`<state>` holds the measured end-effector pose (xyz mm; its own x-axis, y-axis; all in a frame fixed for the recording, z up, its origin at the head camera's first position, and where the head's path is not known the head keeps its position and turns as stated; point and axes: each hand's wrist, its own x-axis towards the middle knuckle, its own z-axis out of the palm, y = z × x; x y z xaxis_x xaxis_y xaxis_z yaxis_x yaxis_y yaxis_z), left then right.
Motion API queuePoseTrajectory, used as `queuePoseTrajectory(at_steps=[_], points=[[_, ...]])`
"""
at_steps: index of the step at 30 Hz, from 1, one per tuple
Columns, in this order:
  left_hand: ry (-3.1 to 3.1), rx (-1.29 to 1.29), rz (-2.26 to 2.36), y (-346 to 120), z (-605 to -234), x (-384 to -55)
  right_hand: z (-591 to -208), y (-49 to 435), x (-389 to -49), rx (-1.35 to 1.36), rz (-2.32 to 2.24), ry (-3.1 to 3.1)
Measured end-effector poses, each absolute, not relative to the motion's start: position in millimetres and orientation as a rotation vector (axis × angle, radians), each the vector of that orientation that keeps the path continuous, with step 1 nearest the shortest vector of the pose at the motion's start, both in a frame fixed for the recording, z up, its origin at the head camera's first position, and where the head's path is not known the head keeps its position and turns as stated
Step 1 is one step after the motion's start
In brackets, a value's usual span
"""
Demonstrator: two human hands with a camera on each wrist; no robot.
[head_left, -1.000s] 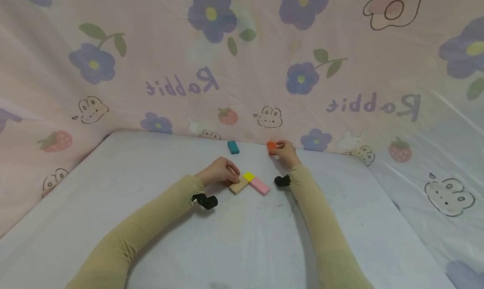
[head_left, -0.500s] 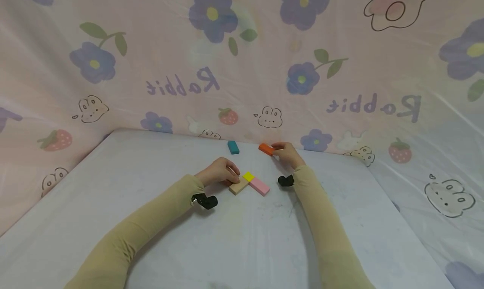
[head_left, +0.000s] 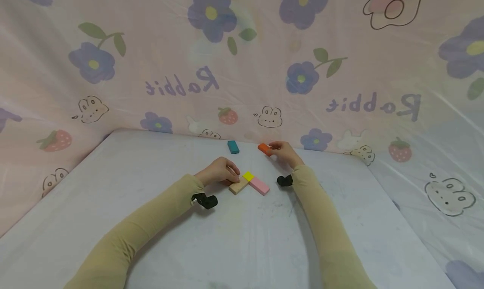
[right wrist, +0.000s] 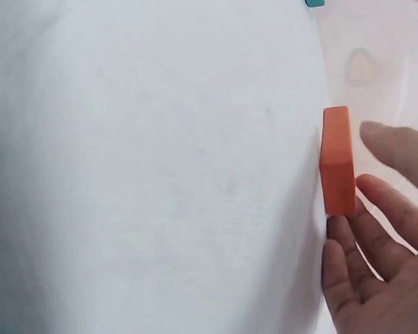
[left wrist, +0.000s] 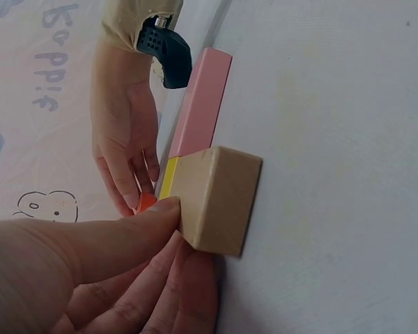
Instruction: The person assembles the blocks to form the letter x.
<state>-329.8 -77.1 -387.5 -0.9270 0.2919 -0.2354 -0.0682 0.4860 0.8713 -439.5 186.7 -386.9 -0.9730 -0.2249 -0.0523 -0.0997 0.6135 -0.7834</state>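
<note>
My left hand (head_left: 221,171) holds a tan wooden block (head_left: 238,186) near its end; the left wrist view shows the thumb against the block (left wrist: 219,198) and curled fingers beside it. A yellow block (head_left: 248,177) touches the wooden block's far end. From the yellow one a pink block (head_left: 259,186) runs toward the front right, so the three form an angle. At the back, my right hand (head_left: 285,153) is at an orange block (head_left: 264,149). In the right wrist view the thumb stands apart from the orange block (right wrist: 338,163), while relaxed fingers lie at its near end.
A teal block (head_left: 233,147) lies at the back of the white table (head_left: 181,247), left of the orange one. Behind the table hangs a printed curtain (head_left: 249,83). Each wrist carries a black camera mount (head_left: 206,201).
The orange block has turned from roughly upright in view to slanting, shifting slightly left. My right fingers have loosened around it and drawn a little apart. The left hand has not moved.
</note>
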Motion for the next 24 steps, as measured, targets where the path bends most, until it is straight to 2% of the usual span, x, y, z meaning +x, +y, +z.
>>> queuePoseTrajectory(at_steps=[24], points=[[2.383,0.178,1.416,-77.1,-388.2,-330.7,-392.5,179.1,-446.6,-0.333,-1.152,2.766]])
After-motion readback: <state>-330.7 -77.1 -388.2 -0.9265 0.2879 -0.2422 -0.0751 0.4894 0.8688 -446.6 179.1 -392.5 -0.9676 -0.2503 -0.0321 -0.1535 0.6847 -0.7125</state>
